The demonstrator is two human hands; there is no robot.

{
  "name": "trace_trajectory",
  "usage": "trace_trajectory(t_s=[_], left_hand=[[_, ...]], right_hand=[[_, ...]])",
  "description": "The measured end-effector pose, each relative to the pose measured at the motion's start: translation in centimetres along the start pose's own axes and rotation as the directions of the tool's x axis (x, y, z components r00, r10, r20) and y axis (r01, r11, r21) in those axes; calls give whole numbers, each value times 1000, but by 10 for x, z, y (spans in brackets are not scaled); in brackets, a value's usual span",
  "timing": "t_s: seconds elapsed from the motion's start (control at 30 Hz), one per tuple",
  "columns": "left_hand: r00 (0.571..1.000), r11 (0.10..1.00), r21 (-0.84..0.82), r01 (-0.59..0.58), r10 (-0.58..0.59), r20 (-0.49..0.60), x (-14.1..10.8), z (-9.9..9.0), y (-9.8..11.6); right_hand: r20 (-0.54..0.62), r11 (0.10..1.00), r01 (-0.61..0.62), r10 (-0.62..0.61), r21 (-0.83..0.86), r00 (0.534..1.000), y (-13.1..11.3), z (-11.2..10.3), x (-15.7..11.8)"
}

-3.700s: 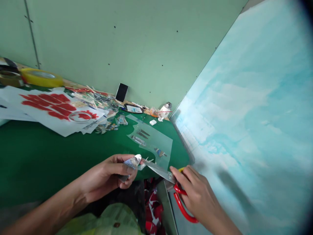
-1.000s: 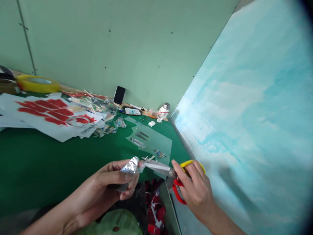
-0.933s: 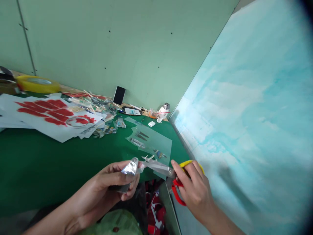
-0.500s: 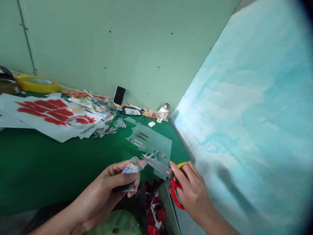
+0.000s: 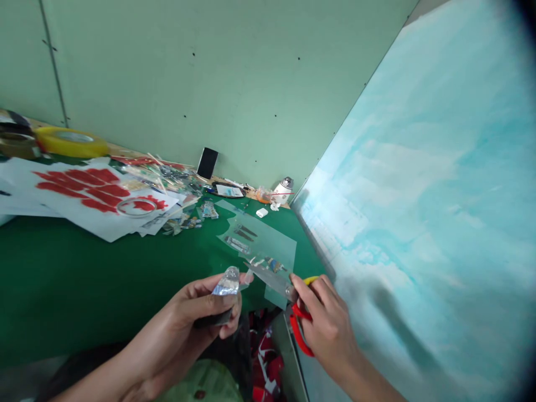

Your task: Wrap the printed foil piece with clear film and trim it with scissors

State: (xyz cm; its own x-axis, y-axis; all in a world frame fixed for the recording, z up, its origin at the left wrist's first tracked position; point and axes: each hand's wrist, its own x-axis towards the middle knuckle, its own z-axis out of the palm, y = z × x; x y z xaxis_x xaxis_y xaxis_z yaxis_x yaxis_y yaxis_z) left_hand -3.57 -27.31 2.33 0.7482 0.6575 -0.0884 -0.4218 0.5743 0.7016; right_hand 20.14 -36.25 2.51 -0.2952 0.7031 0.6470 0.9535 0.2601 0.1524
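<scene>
My left hand point(image 5: 209, 312) grips a small laminated cutout point(image 5: 226, 282) between thumb and fingers, its lower part dark and its upper part shiny. In my right hand point(image 5: 324, 318) are scissors point(image 5: 301, 335) with red and yellow handles; their blades point left, close to the fingertips of my left hand. Behind the blades, a clear plastic sheet point(image 5: 272, 234) with several small printed figures lies on the green table point(image 5: 104, 290).
At the left are papers with a red painting point(image 5: 87, 190), a yellow tape roll point(image 5: 71, 142) and a pile of clear-wrapped bits point(image 5: 167, 173). A black rectangular object point(image 5: 207, 163) leans on the wall near a white container point(image 5: 282, 191). A blue painted panel point(image 5: 419, 167) stands at the right.
The view has shifted slightly. The scissor blades have moved a little relative to the cutout, which has tilted slightly in my left hand. Both hands keep their holds.
</scene>
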Motion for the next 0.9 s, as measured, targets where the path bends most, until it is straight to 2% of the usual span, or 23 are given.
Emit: trace_trajectory(t_s=[0.23,0.33,0.4,0.5,0.57,0.63,0.67,0.73,0.77,0.83,0.87,0.9], left_hand=[[1000,1000,12,13,-12,-19,-1,-2,0],[998,998,25,59,-59,-26,-2,-4,-1],[999,999,20,45,-45,-31,-3,-6,-1],[999,999,28,-17,18,-27,-3,-6,3],[999,998,53,-35,35,-10,-3,-6,4],[998,993,100,-62,61,11,-3,-8,4],[996,987,137,-86,84,17,-2,-10,2],[987,954,256,-157,156,24,0,-15,-1],[977,916,344,-208,211,27,1,-18,-2],[925,752,565,-340,374,59,5,-24,-5],[876,614,673,-413,470,109,7,-28,-6],[809,443,757,-480,558,187,9,-31,-6]], right_hand=[[8,999,-3,4,-46,1000,2,1,2],[-52,990,-81,75,-116,996,17,0,5],[-86,976,-138,125,-166,988,28,0,5],[-57,965,-170,161,-199,985,42,4,2],[-11,948,-225,229,-225,973,52,11,-2],[87,899,-350,384,-264,919,68,21,-5],[153,857,-426,481,-290,863,79,27,-5],[298,748,-568,661,-343,689,106,42,-6],[330,718,-597,695,-358,638,121,51,-5],[373,688,-625,725,-369,579,146,71,-6],[397,683,-632,729,-365,558,156,80,-6],[417,680,-639,730,-360,542,163,90,-7]])
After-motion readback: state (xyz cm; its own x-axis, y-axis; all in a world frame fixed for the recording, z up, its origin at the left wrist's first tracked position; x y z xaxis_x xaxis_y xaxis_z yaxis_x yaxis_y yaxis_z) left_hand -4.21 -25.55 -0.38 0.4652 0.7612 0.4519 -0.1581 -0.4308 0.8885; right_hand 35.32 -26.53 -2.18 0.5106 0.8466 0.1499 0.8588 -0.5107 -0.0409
